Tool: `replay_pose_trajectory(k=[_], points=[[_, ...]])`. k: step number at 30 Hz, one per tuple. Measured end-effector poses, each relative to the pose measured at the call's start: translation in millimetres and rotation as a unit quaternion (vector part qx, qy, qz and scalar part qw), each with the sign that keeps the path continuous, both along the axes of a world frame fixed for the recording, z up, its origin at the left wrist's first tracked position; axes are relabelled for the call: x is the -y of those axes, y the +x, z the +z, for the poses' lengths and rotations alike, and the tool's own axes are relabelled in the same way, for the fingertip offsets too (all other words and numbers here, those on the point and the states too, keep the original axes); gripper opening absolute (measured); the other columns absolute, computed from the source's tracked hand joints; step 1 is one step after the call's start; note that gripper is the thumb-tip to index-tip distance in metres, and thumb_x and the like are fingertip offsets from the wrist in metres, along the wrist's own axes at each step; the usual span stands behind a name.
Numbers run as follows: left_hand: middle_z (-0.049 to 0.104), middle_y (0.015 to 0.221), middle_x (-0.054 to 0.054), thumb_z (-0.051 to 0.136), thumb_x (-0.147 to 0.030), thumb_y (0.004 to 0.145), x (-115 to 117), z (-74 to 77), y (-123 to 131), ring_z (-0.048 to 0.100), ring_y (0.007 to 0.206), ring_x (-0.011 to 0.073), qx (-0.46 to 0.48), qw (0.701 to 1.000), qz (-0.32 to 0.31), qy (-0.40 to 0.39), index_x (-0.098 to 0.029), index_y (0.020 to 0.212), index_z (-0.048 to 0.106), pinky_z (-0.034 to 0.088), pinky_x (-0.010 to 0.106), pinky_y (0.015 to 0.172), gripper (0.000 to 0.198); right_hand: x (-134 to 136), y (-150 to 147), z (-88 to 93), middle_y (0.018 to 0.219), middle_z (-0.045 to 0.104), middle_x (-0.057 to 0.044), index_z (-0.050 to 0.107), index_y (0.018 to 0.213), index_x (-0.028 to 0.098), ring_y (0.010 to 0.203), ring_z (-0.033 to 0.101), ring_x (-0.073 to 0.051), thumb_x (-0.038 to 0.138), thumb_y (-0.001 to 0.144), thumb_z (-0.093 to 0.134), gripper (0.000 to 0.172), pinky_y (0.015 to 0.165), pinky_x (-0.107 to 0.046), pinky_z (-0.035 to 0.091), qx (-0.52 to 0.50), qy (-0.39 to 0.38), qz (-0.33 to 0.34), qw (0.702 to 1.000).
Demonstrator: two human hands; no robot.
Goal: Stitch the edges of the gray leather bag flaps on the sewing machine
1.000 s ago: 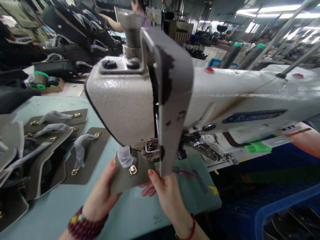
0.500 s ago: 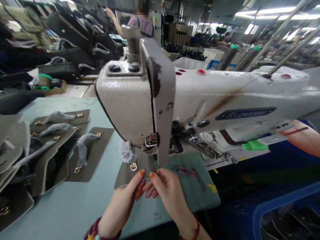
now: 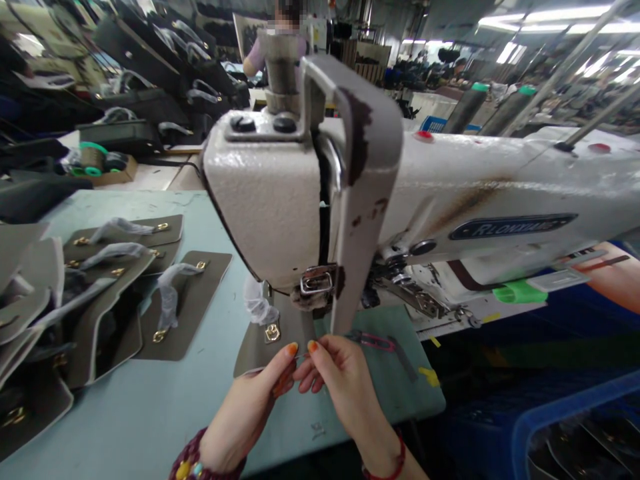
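Under the head of a white sewing machine (image 3: 265, 193) lies a grey-brown bag panel (image 3: 255, 350) with a plastic-wrapped handle (image 3: 257, 303) and a gold buckle fitting (image 3: 272, 332). My left hand (image 3: 255, 400) pinches the panel's near edge between thumb and fingers. Close beside it, my right hand (image 3: 345, 387) pinches the same edge, its thumb almost meeting the left thumb. The machine head and its grey guard bar (image 3: 365, 200) hide the needle area and part of the panel.
Several similar panels (image 3: 187, 307) with wrapped handles overlap on the left of the pale green table (image 3: 150, 420). Pink-handled thread snips (image 3: 377, 342) lie right of my hands. A blue crate (image 3: 520, 427) stands at lower right. Behind the machine is another person (image 3: 255, 57).
The view has shifted slightly, so the machine head looks larger and further right. Both hands keep their pinch on the panel edge. The person behind has lowered a raised arm.
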State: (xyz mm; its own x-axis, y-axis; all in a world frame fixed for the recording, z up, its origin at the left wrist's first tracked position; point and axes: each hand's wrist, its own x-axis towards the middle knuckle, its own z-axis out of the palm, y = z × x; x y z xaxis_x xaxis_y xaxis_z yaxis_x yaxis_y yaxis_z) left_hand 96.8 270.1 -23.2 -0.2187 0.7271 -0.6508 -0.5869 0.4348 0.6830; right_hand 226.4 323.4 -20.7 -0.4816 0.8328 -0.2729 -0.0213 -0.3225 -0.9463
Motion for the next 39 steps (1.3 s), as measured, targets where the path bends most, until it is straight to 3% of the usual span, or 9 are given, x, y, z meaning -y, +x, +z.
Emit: replay_pose_trajectory(k=[6, 12, 22, 29, 34, 39], points=[[0.071, 0.070, 0.008, 0.088, -0.047, 0.059, -8.8, 7.9, -2.4, 0.059, 0.071, 0.0165, 0.018, 1.000, 0.006, 0.000, -0.009, 0.066, 0.077, 0.050, 0.026, 0.067, 0.041, -7.7, -6.3, -3.1, 0.059, 0.070, -0.005, 0.059, 0.071, 0.014, 0.045, 0.062, -0.011, 0.055, 0.091, 0.055, 0.045, 0.047, -0.017, 0.042, -0.006, 0.005, -0.008, 1.000], [0.068, 0.064, 0.007, 0.089, -0.044, 0.060, -19.0, 11.2, -6.3, 0.059, 0.069, 0.0164, 0.028, 0.999, 0.010, 0.025, -0.009, 0.061, 0.074, 0.051, 0.026, 0.067, 0.037, -14.9, -13.1, -5.8, 0.061, 0.071, -0.005, 0.061, 0.076, 0.014, 0.047, 0.064, -0.011, 0.050, 0.092, 0.056, 0.040, 0.046, -0.017, 0.043, 0.001, 0.014, -0.031, 0.999], [0.071, 0.074, 0.007, 0.085, -0.043, 0.067, -32.1, 1.9, -21.8, 0.057, 0.071, 0.0150, 0.006, 0.998, -0.012, 0.061, -0.008, 0.073, 0.077, 0.051, 0.026, 0.069, 0.035, -28.4, -26.5, 1.2, 0.060, 0.071, -0.006, 0.063, 0.070, 0.013, 0.045, 0.063, -0.011, 0.055, 0.090, 0.054, 0.047, 0.047, -0.017, 0.044, 0.021, 0.023, -0.038, 0.999], [0.059, 0.060, 0.001, 0.083, -0.041, 0.071, -40.6, -1.5, -29.4, 0.049, 0.062, 0.0122, -0.016, 0.997, -0.021, 0.070, -0.009, 0.063, 0.071, 0.044, 0.025, 0.062, 0.034, -26.3, -28.6, -9.6, 0.061, 0.071, -0.006, 0.066, 0.084, 0.012, 0.043, 0.062, -0.011, 0.059, 0.088, 0.057, 0.047, 0.045, -0.016, 0.042, -0.004, 0.007, -0.062, 0.998], [0.042, 0.054, -0.005, 0.084, -0.042, 0.067, -44.8, -2.7, -32.2, 0.035, 0.055, 0.0089, -0.041, 0.996, -0.009, 0.075, -0.013, 0.052, 0.058, 0.036, 0.024, 0.055, 0.041, -21.0, -22.2, -7.2, 0.061, 0.071, -0.006, 0.066, 0.084, 0.012, 0.044, 0.063, -0.011, 0.063, 0.085, 0.059, 0.052, 0.044, -0.016, 0.041, -0.006, -0.004, -0.063, 0.998], [0.039, 0.056, -0.005, 0.080, -0.042, 0.072, -45.3, -8.1, -32.1, 0.033, 0.057, 0.0098, -0.048, 0.995, -0.011, 0.087, -0.015, 0.053, 0.053, 0.034, 0.025, 0.055, 0.043, -15.4, -19.1, -7.9, 0.061, 0.071, -0.006, 0.066, 0.082, 0.012, 0.045, 0.063, -0.011, 0.065, 0.082, 0.063, 0.052, 0.044, -0.016, 0.041, -0.007, -0.035, -0.059, 0.998]])
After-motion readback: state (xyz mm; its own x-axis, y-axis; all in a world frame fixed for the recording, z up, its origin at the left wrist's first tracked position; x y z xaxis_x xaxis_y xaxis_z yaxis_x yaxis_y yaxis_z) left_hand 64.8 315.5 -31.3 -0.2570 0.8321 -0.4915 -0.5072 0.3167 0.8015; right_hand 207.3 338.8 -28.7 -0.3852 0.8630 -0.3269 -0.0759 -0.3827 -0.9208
